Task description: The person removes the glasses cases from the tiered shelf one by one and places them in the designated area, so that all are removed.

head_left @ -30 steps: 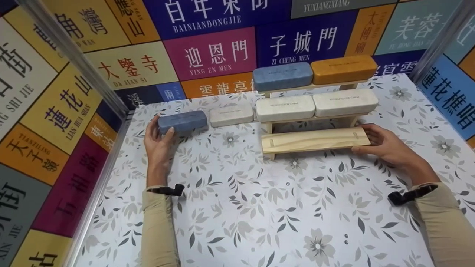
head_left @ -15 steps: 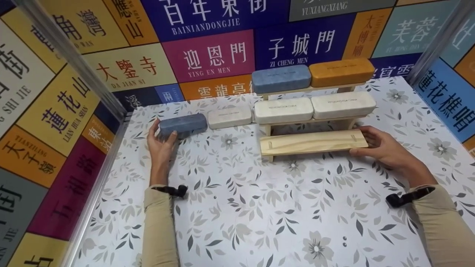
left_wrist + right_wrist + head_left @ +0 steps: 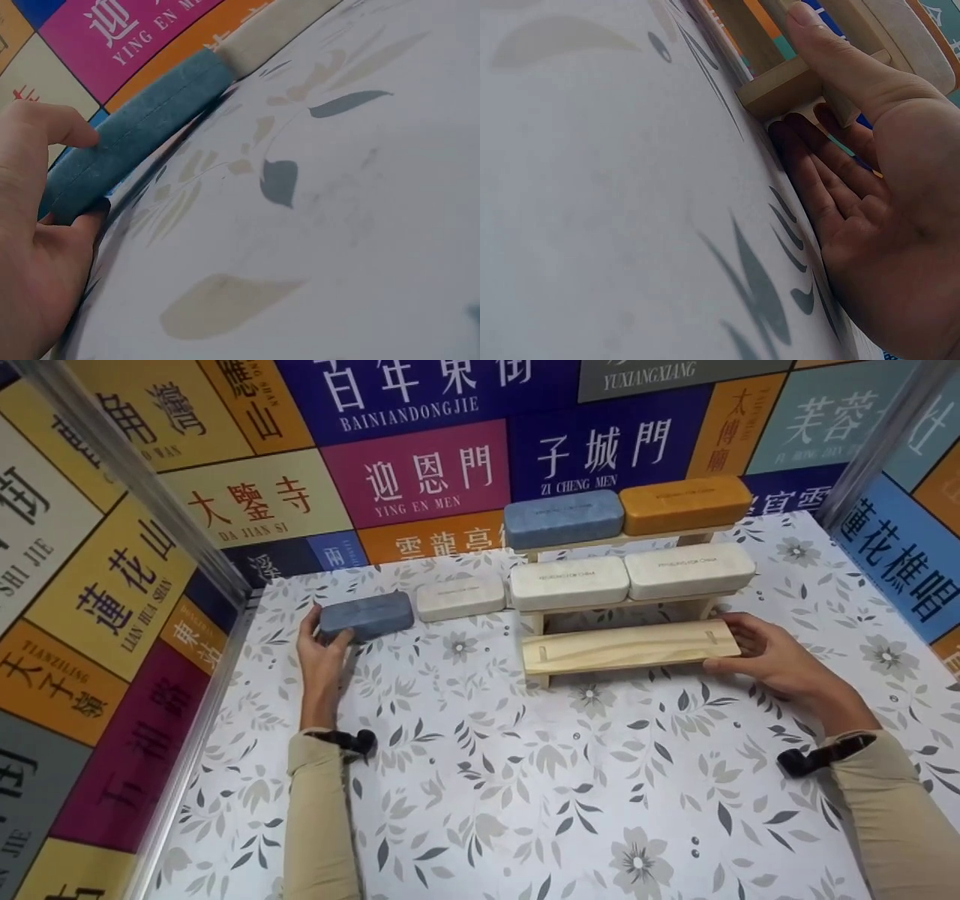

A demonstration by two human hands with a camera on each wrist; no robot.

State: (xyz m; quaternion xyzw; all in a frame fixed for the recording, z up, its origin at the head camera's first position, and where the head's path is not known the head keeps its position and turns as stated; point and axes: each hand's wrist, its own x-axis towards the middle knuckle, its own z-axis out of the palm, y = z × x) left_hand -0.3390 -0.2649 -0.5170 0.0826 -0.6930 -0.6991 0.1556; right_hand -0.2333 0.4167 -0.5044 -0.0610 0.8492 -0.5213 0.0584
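Note:
At the left of the head view my left hand [image 3: 322,664] holds the left end of a blue glasses case [image 3: 367,615], thumb on its near side. In the left wrist view the blue case [image 3: 142,135] lies between thumb and fingers, long side along the table. A white glasses case [image 3: 461,598] lies just to its right. My right hand [image 3: 780,660] grips the right end of the lowest shelf [image 3: 630,649] of a wooden tiered stand, thumb on the near edge. In the right wrist view its fingers [image 3: 825,172] reach under the wooden end of the stand [image 3: 780,90].
On the middle tier sit two white cases [image 3: 570,583]; the top tier bears a blue case [image 3: 564,517] and an orange case [image 3: 686,504]. The bottom shelf is bare wood. A flower-patterned cloth [image 3: 525,780] covers the table, with lettered walls [image 3: 416,472] behind and beside it.

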